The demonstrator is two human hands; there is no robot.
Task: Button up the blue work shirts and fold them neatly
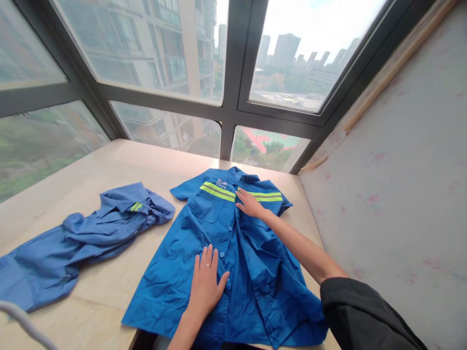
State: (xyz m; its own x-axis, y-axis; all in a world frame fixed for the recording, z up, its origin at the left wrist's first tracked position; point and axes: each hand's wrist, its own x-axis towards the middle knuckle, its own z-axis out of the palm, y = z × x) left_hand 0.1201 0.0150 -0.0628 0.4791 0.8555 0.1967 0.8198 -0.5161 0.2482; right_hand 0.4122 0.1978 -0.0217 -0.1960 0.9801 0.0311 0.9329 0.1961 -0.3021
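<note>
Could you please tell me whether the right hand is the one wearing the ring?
No, the ring sits on a finger of the left hand, spread on a blue shirt.

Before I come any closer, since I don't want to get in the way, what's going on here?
A person's left hand lies flat on the lower front of a blue shirt, and the right hand rests at its chest, by the yellow-green stripe. The shirt is spread front-up by the windows. A crumpled second blue garment lies to its left.

Shirt (235,248) on table (105,306); garment (98,236) left (beside)
</note>
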